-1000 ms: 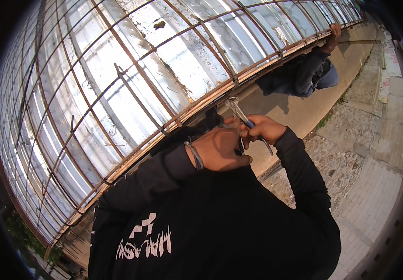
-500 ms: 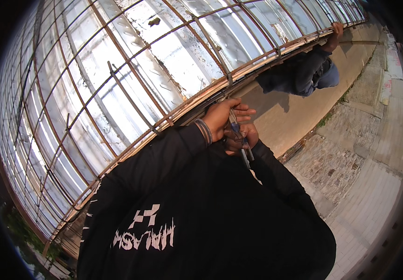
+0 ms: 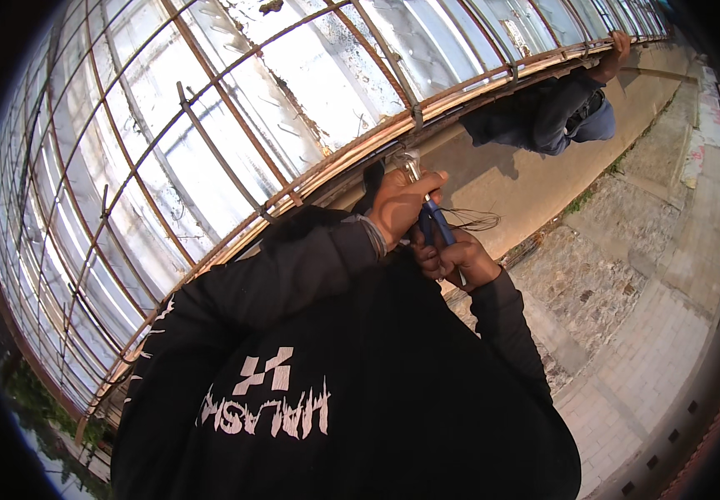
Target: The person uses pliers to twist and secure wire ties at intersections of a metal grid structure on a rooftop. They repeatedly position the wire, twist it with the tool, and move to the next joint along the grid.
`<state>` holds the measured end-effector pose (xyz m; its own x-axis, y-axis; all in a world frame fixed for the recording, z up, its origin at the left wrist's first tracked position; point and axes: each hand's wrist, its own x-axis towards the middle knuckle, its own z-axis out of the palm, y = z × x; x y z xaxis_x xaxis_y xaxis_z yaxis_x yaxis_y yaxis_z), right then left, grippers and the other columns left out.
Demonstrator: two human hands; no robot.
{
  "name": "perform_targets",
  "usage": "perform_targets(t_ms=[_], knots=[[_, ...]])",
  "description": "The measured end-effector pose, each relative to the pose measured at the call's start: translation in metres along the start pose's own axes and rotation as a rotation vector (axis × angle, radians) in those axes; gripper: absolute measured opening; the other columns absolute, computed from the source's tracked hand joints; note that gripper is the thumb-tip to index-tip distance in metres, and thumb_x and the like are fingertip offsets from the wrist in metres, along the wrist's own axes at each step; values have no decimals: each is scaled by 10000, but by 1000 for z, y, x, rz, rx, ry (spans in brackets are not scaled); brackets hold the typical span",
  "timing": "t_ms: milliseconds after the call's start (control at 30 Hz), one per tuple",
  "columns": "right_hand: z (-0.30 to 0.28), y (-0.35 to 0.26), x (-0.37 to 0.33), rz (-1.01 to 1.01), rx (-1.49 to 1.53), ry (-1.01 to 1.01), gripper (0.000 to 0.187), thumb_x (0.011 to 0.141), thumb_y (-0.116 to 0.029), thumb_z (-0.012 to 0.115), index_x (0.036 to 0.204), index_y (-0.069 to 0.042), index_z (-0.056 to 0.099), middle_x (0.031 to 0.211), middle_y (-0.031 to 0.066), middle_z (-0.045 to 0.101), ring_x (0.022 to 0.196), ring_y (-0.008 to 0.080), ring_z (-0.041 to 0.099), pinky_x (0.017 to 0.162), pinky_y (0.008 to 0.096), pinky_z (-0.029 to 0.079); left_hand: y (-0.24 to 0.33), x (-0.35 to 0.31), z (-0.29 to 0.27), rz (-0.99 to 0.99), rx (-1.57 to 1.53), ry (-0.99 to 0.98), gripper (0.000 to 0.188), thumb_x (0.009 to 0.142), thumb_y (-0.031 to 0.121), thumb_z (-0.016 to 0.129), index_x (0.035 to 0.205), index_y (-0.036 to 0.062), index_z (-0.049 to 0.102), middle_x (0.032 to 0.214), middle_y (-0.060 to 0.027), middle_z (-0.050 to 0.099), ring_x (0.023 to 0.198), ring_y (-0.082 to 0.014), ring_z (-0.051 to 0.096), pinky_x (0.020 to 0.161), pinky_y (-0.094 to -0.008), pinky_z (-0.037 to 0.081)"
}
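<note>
My right hand (image 3: 456, 258) is closed round the blue handles of a pair of pincers (image 3: 432, 208). The metal jaws point up toward the bar edge of a rusty steel grid (image 3: 235, 104). My left hand (image 3: 393, 208) is closed right beside the jaws, its index finger lying across the tool. What its fingers grip is hidden. A loose bundle of thin dark tie wire (image 3: 478, 219) sticks out to the right between my hands. Which hand holds the wire I cannot tell.
Shiny corrugated metal sheets (image 3: 360, 108) lie under the grid. Along their edge runs a long wooden strip (image 3: 335, 167). Another person (image 3: 552, 117) stands beyond at the right, one hand on that edge. Below are a tan wall (image 3: 493, 192), rough concrete and paving (image 3: 627, 358).
My right hand has moved lower and right, bringing the blue handles into view. My left fingers, stretched out before, have curled in by the jaws. The wire bundle now shows.
</note>
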<state>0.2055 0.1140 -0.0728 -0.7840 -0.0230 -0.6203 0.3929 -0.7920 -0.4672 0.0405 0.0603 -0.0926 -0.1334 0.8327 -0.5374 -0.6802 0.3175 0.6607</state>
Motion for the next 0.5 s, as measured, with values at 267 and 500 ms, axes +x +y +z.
perform_targets(t_ms=[267, 500], knots=[[10, -23, -13, 192, 93, 67, 436, 757, -182, 709, 1100, -10, 502, 833, 65, 556, 663, 150, 550, 583, 283, 464, -12, 17, 5, -134, -533, -215, 303, 949, 285, 518, 707, 120, 443, 626, -11, 429, 739, -193, 542, 802, -396, 465], [17, 0, -5, -190, -975, 450, 438, 745, -131, 666, 1105, 44, 487, 907, 201, 615, 710, 331, 627, 626, 387, 498, -4, 17, 35, -192, -72, 513, 246, 873, 217, 606, 724, 27, 558, 664, -68, 555, 644, -172, 532, 619, -332, 453]])
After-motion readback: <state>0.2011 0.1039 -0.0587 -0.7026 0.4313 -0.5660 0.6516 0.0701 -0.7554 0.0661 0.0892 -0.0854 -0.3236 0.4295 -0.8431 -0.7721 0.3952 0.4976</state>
